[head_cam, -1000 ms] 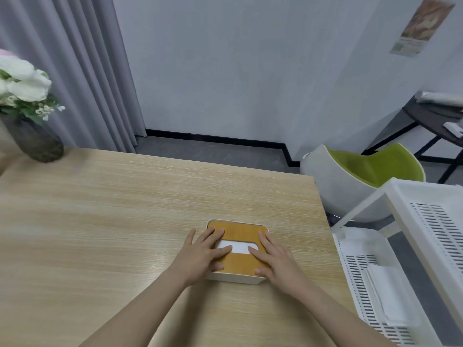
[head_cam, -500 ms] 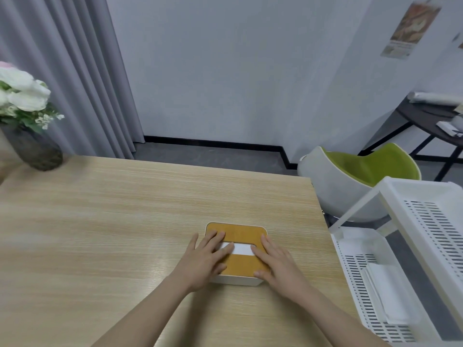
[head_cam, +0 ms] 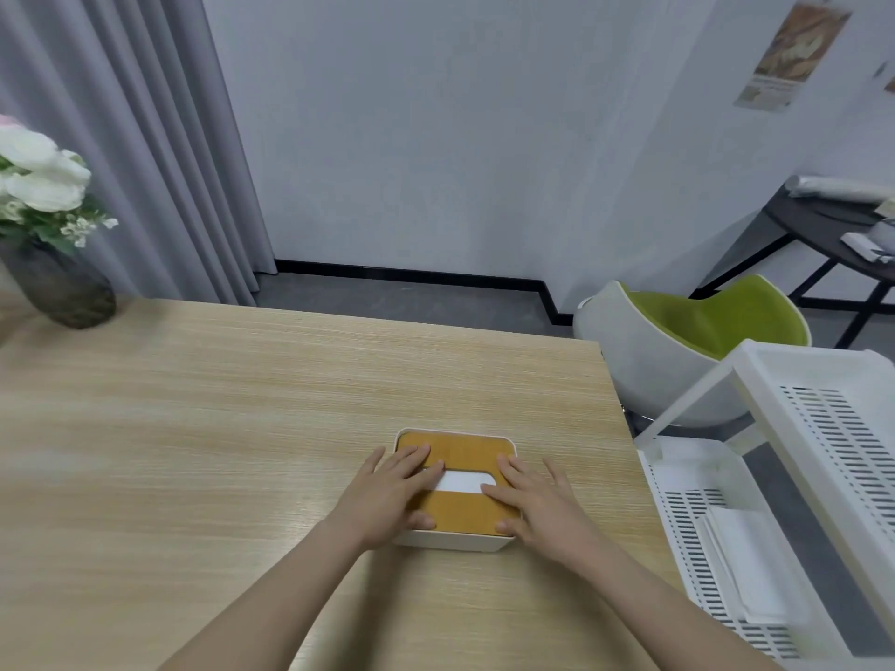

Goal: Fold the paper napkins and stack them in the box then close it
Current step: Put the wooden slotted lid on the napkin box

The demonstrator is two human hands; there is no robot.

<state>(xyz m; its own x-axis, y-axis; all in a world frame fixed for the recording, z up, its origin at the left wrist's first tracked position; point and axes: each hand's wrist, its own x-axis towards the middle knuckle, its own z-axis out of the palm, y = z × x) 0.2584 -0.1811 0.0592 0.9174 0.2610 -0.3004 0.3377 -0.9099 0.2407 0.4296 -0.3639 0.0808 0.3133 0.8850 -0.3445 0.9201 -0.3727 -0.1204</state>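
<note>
The box (head_cam: 455,491) stands on the wooden bench (head_cam: 218,428), near its right edge, with the brown lid (head_cam: 455,450) already on top. In the lid's slot a white napkin (head_cam: 464,481) shows. The left hand (head_cam: 387,496) lies flat on the left half of the lid, fingers straight, its grip holding nothing. The right hand (head_cam: 537,501) presses the right half the same way, fingers spread and straight. Right of the box, beside the bench, a white rack (head_cam: 755,481) carries folded white paper (head_cam: 746,564). Far left of the box stands a vase of flowers (head_cam: 53,244).
</note>
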